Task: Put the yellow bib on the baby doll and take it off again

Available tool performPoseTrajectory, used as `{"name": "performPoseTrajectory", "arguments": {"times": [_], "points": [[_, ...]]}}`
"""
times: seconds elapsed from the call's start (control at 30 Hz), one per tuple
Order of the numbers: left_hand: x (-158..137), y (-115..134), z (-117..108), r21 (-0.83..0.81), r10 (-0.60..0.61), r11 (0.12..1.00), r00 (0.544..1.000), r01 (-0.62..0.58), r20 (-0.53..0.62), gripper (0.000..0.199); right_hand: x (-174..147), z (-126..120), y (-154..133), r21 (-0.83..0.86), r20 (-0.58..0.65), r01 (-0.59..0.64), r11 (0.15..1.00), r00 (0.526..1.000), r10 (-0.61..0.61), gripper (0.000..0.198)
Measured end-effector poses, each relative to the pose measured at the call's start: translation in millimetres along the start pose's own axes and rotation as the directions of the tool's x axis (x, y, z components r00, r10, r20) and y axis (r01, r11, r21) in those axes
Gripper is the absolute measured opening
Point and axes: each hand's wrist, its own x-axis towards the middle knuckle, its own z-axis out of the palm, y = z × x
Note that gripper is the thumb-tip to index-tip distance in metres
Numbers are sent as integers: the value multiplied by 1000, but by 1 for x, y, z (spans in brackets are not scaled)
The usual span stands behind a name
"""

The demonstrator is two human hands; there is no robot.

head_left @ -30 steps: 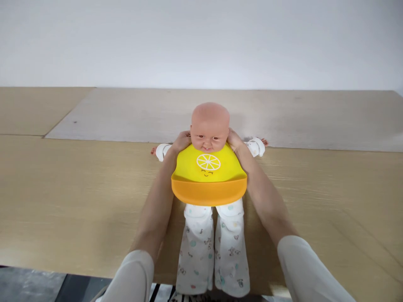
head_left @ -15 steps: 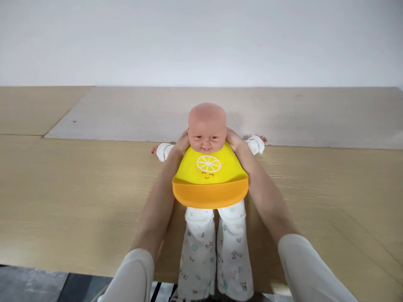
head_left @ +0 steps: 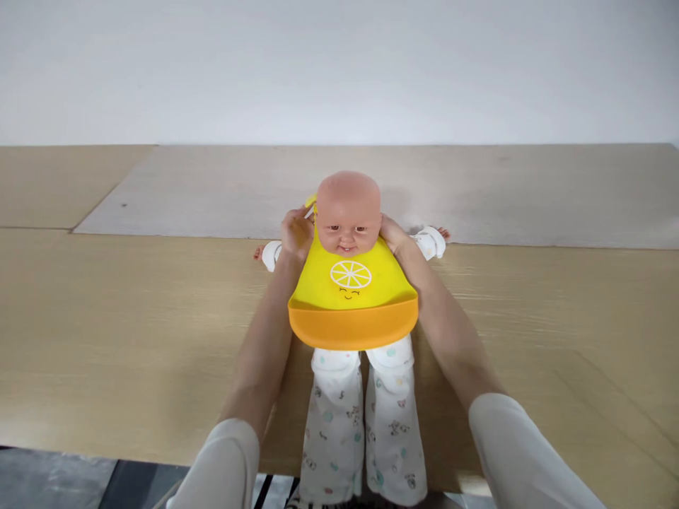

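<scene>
the yellow bib bears a citrus slice and smiling face.

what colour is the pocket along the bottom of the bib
Orange pocket, seen best in the head view.

Soft light is spreading evenly, faint shadow is falling beside the doll's head, low sheen is streaking the table

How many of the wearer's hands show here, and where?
2. The left hand is beside the doll's head, next to a strap end of the yellow bib; the right hand is on the head's other side, its fingers mostly hidden.
</scene>
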Motion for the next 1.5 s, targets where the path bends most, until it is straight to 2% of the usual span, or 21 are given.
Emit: {"name": "performPoseTrajectory", "arguments": {"times": [0.1,0.13,0.27,0.37,0.43,0.5,0.57,0.7,0.97,1.07,1.17,1.27,1.4,1.5], "points": [[0,1,-2,4,12,1000,1000,-12,-16,31,-5,2,-3,111,100,-139,984,987,128,28],[1,0,-3,8,8,1000,1000,-8,-10,34,-5,3,-4,138,99,-150,979,986,137,28],[5,-2,-4,-13,-19,1000,1000,18,-18,39,0,0,-2,226,72,-110,968,993,96,22],[5,-1,-2,-48,-35,998,999,34,-28,30,8,-5,3,242,98,-97,965,992,75,20],[3,0,-2,-39,-30,999,999,31,26,25,12,-8,7,224,150,-105,969,986,72,21],[1,0,-4,-15,-15,1000,995,17,94,36,15,-11,8,212,187,-99,972,981,59,23],[1,0,-8,22,-12,1000,993,10,120,44,14,-10,7,201,164,-69,977,986,36,25],[4,-1,-13,92,-21,996,996,13,91,33,10,-6,3,137,51,-10,991,999,3,26],[5,-1,-15,158,-12,987,995,-4,101,22,11,-7,4,87,44,-20,996,999,16,29],[6,-3,-17,186,-3,983,998,-7,57,18,10,-6,3,85,8,-29,996,1000,28,27],[6,-3,-15,184,-7,983,999,-3,54,15,8,-3,1,73,4,-51,996,999,51,29],[7,-2,-13,179,-22,984,997,8,74,21,7,-2,0,57,19,-68,996,998,67,32],[13,0,-13,126,-80,989,997,77,22,13,9,-2,0,63,14,-5,998,1000,4,29],[16,0,-15,65,-145,987,989,144,-4,25,10,-3,1,77,26,39,996,999,-41,27]]}}
